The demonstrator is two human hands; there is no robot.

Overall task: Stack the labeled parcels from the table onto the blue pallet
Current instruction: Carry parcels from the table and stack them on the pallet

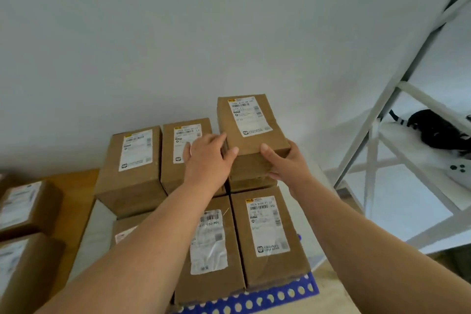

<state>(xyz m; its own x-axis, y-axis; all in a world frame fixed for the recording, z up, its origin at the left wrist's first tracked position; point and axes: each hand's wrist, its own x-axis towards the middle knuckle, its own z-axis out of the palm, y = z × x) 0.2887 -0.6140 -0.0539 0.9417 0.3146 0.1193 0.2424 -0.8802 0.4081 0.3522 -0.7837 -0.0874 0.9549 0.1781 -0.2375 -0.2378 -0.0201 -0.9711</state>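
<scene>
Two labelled parcels (270, 234) stand side by side at the near edge of the blue pallet (285, 294). Beyond them both hands hold the top parcel (251, 135) over the pallet's far right corner, left hand (207, 157) and right hand (285, 160) with fingers curled around its sides. More parcels (25, 209) lie on the table (76, 186) at left.

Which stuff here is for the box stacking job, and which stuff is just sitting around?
For the job:
held parcel, gripped by the left hand and right hand
stacked parcels
blue pallet
waiting parcels on the wooden table

Just lying about:
white shelf rack
black thing on the rack
</scene>
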